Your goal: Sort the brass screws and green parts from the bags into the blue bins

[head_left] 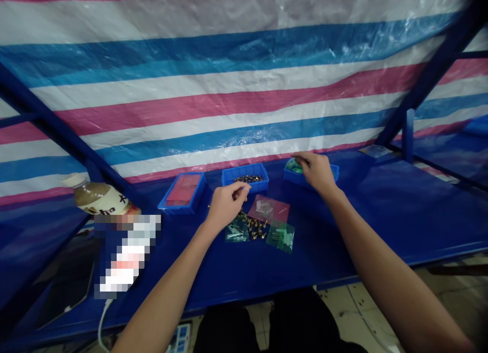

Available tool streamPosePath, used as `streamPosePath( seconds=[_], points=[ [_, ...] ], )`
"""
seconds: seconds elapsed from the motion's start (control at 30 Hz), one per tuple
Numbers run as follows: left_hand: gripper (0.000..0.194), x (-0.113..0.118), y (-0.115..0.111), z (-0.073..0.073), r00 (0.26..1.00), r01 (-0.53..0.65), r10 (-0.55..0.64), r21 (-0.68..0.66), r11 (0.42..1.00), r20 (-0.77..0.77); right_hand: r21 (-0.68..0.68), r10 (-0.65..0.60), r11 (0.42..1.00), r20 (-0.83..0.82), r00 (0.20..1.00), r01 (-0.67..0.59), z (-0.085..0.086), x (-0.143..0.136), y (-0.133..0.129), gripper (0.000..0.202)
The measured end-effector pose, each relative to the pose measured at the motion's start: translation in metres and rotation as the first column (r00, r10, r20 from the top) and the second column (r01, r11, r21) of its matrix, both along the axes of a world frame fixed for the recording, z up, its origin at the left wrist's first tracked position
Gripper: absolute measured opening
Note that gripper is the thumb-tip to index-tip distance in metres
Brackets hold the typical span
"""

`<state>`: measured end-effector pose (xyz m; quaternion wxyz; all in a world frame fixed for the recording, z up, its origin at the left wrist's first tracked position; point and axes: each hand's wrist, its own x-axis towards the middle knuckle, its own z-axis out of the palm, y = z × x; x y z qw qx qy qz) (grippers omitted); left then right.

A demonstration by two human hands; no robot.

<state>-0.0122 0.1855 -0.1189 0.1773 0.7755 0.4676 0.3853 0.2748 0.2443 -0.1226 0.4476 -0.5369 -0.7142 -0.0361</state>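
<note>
Left hand (225, 204) reaching forward, thumb and forefinger closed together, anything pinched too small to tell | just nearer than those fingers: green clear-plastic packet (237, 231) and brass-coloured metal screws (257, 231), partly hidden by the hand | right hand (318, 172) farther out, fingers bent down over blue plastic bin (335, 173), grip cannot be told | beside them: crumpled green plastic packets (293, 166), partly covered

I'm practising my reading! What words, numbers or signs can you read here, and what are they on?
Nothing is clear enough to quote.
Label on the bottle: dark characters, tilted and too blurred to read.
Pale pixelated thing: any writing is hidden.
Flat sheet at back right: too small to read.
Little bags: no writing I can make out.
</note>
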Motion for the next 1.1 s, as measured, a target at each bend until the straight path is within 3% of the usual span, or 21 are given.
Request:
streamPosePath(
  seconds=[0.17, 0.27, 0.4, 0.57, 0.7, 0.8, 0.97, 1.1],
  points=[
    [0.03, -0.001, 0.001, -0.002, 1.0, -0.001, 0.001, 0.013, 1.0, -0.024, -0.005, -0.074, 0.997, -0.248, 0.966, 0.075, 0.0, 0.001, 0.0, 0.03],
    [0.029, -0.001, 0.001, -0.002, 0.999, -0.003, 0.005, 0.031, 1.0, -0.039, -0.065, -0.084, 0.996, -0.295, 0.952, 0.068, -0.001, 0.005, 0.003, 0.03],
    [0.029, -0.001, 0.0, -0.001, 0.998, 0.003, 0.0, 0.038, 0.999, -0.068, -0.098, -0.088, 0.993, -0.199, 0.976, 0.069, -0.002, 0.012, 0.007, 0.027],
    [0.031, -0.002, 0.001, -0.002, 0.995, 0.034, -0.03, 0.038, 0.999, -0.1, -0.127, -0.004, 0.992, 0.012, 1.0, 0.006, 0.007, 0.022, 0.01, 0.022],
    [0.03, -0.002, 0.001, -0.004, 0.993, 0.042, -0.035, 0.061, 0.997, -0.115, -0.059, 0.061, 0.997, 0.262, 0.963, -0.047, 0.025, 0.03, 0.018, 0.022],
    [0.03, -0.002, 0.002, -0.006, 0.989, 0.047, -0.037, 0.068, 0.997, -0.143, -0.062, 0.111, 0.994, 0.359, 0.927, -0.095, 0.033, 0.03, 0.025, 0.025],
    [0.029, -0.002, 0.002, -0.006, 0.985, 0.042, -0.028, 0.082, 0.996, -0.169, -0.083, 0.148, 0.989, 0.438, 0.887, -0.124, 0.026, 0.021, 0.029, 0.026],
    [0.029, -0.001, 0.0, -0.007, 0.98, 0.034, -0.012, 0.104, 0.994, -0.199, -0.097, 0.116, 0.992, 0.518, 0.848, -0.076, 0.02, 0.019, 0.025, 0.024]
  ],
)
